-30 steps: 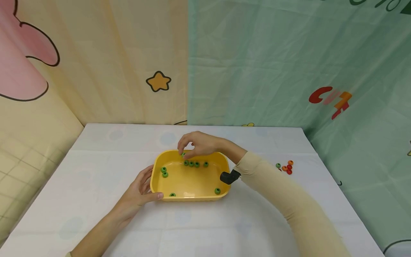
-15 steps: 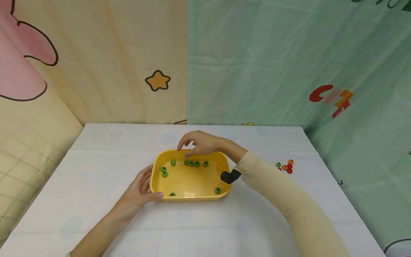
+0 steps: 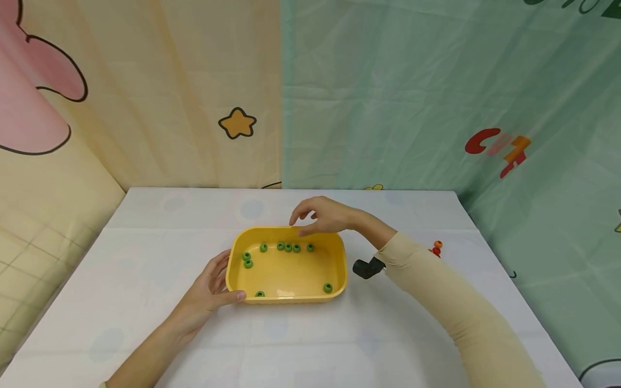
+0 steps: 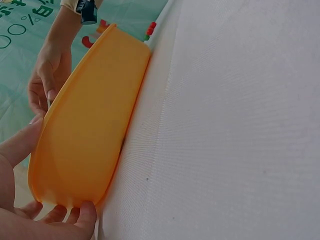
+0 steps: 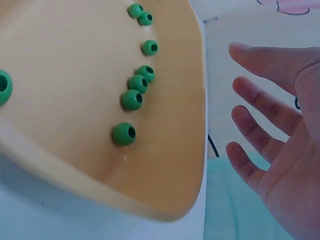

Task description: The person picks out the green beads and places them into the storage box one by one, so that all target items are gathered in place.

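A yellow tray [image 3: 288, 275] stands on the table, with several round green beads [image 3: 296, 248] lying inside it, mostly along its far side. My left hand [image 3: 206, 293] grips the tray's left end, thumb on the near corner of the rim and fingers round the outer wall, as the left wrist view also shows. Above the tray's far rim hovers my right hand [image 3: 325, 215]. In the right wrist view its spread, slightly bent fingers [image 5: 252, 127] hold nothing.
Red and orange beads [image 3: 436, 250] lie on the white-covered table [image 3: 262, 345] to the right, partly hidden behind the right sleeve [image 3: 451, 307]. Patterned curtains [image 3: 378, 97] hang behind the table. A black wrist mount [image 3: 367, 268] hangs from the right wrist.
The right hand let go of a green bead, which now lies in the tray's far left part. That hand then moved right along the far rim. The left hand stayed put.
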### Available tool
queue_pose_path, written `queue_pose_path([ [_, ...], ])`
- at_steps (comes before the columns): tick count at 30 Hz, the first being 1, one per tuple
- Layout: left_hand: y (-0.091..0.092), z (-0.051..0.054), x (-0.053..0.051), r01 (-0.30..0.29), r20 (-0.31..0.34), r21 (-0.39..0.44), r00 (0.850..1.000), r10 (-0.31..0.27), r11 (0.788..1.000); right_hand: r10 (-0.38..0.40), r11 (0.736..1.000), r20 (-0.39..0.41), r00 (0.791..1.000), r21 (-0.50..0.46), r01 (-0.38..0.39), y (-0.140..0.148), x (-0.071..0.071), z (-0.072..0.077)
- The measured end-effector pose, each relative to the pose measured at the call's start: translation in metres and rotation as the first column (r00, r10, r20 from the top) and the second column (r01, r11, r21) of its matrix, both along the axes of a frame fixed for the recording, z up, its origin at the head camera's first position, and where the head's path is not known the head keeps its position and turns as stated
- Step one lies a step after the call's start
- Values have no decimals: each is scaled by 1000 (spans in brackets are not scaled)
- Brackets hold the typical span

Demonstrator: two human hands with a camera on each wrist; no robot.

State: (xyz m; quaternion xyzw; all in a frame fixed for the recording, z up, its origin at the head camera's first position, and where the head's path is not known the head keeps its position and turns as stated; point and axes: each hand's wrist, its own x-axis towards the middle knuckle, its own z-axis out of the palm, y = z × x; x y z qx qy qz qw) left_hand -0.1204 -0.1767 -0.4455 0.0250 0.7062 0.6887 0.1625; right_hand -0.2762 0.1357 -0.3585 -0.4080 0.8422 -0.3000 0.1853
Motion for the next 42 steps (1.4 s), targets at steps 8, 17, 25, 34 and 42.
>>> queue_pose_path([
  [8,0,0,0,-3,9,3,1000,3,1000,-72,997,27,997,9,71,23,3,0],
  [17,0,0,0,-3,5,1,1000,3,1000,-157,987,40,987,18,157,54,8,-1],
  [25,0,0,0,-15,23,-1,1000,15,1000,-194,981,47,980,3,194,82,12,-1],
  [34,1,0,0,-13,9,-1,1000,13,1000,-291,957,69,954,18,291,127,19,-2],
  [42,2,2,1,0,0,15,1000,0,1000,-378,926,63,924,36,376,164,26,-5],
])
